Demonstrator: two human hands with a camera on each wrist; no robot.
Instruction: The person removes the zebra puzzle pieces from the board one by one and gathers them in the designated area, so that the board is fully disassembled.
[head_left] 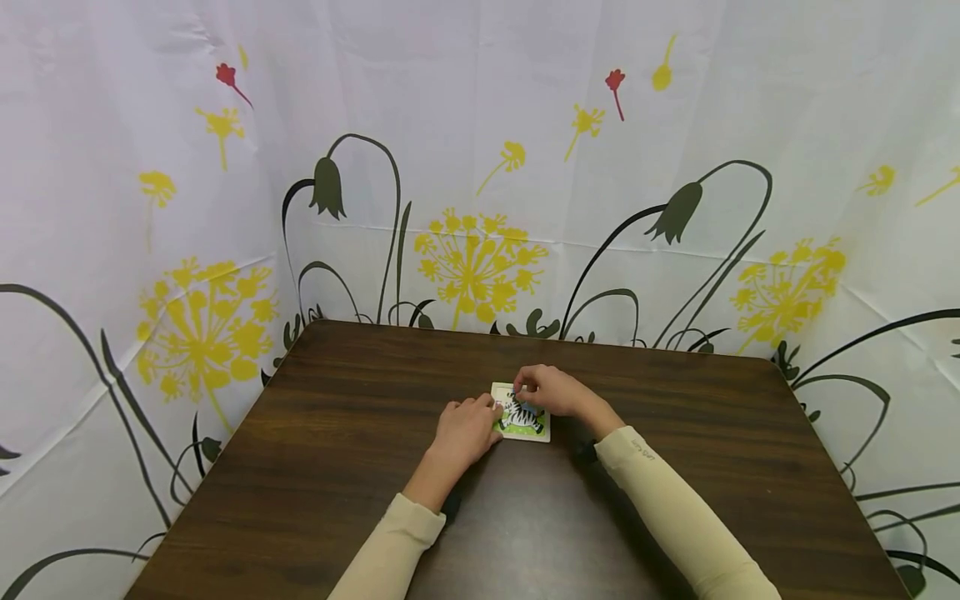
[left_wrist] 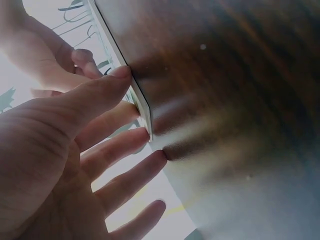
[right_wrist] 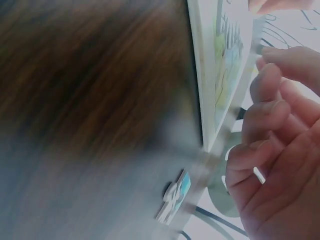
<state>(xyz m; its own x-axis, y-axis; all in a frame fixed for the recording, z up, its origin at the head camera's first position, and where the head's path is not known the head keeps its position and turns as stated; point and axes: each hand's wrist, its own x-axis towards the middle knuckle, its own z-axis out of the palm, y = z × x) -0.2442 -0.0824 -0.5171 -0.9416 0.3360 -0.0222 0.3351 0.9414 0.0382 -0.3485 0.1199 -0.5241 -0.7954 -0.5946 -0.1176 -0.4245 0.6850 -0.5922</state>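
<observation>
A small square picture puzzle [head_left: 523, 425], a pale-framed board with a striped zebra on green, lies on the brown table. My left hand [head_left: 467, 429] rests at its left side, fingers fairly straight. In the left wrist view the thumb [left_wrist: 120, 73] and two fingertips touch the board's edge [left_wrist: 145, 107]. My right hand [head_left: 553, 390] is over the board's upper right, thumb and forefinger close together by the zebra's head. Its other fingers [right_wrist: 257, 152] are curled; I cannot tell whether a piece is between the fingertips.
A loose flat piece [right_wrist: 176, 199] with blue and black-and-white colouring lies on the table beyond the board in the right wrist view. The dark wood table [head_left: 360, 392] meets a white curtain [head_left: 450, 100] with printed flowers at its back and sides.
</observation>
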